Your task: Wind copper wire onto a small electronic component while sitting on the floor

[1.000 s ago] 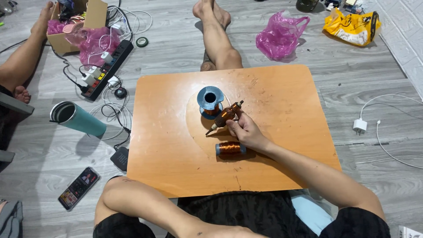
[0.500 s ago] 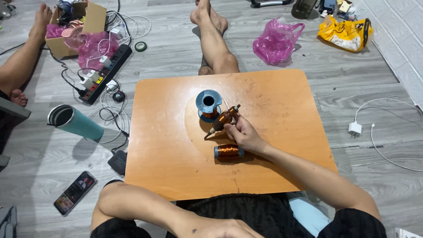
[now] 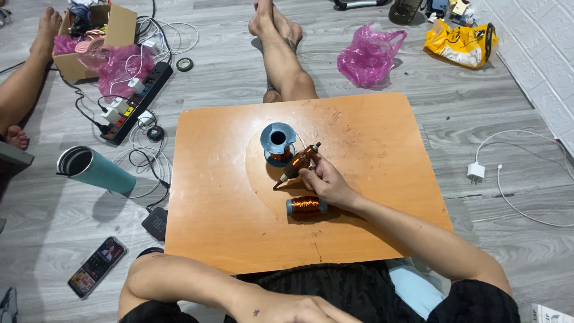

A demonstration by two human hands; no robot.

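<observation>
My right hand [image 3: 326, 182] rests on a low orange table [image 3: 382, 149] and grips a small motor rotor [image 3: 297, 163] wound with copper wire, its shaft tip touching the tabletop. Just behind the rotor stands an upright blue spool of copper wire [image 3: 277, 143]. A second, smaller spool of copper wire [image 3: 306, 206] lies on its side right below my hand. My left hand [image 3: 293, 308] lies low in my lap at the bottom edge, away from the table; its fingers are hard to make out.
Another person's legs [image 3: 281, 54] stretch toward the table's far edge. On the left floor sit a teal tumbler [image 3: 95, 170], a power strip [image 3: 136, 101], a phone [image 3: 97, 266] and a cardboard box [image 3: 98, 36]. Pink bag [image 3: 368, 55], yellow bag [image 3: 460, 43] and a white charger [image 3: 476, 171] lie to the right.
The view has shifted slightly. My right hand has kept hold of the rotor in about the same place on the table.
</observation>
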